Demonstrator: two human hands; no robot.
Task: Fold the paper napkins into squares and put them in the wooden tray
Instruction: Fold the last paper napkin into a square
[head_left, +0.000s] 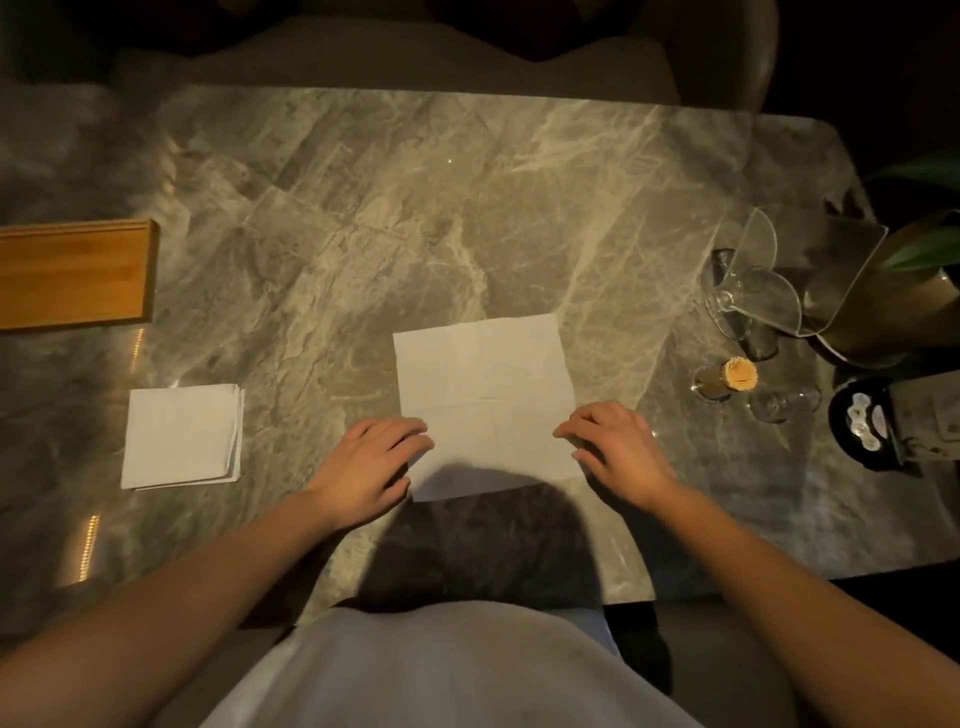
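The wooden tray (72, 275) runs off the frame's left edge; the dark object (862, 426) at far right is unreadable.

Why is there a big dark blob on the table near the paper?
Head view: it is the person's own shadow, falling on the marble table and the near edge of the unfolded napkin. Head view too: the picture's corners fade dark.

Both bare forearms reach forward across the near edge of the table (363, 208), palms down, the left hand (371, 467) resting loosely spread fingers on the left edge of the napkin (485, 395), the right hand (618, 452) touching its right edge with curled fingertips, grip unclear.
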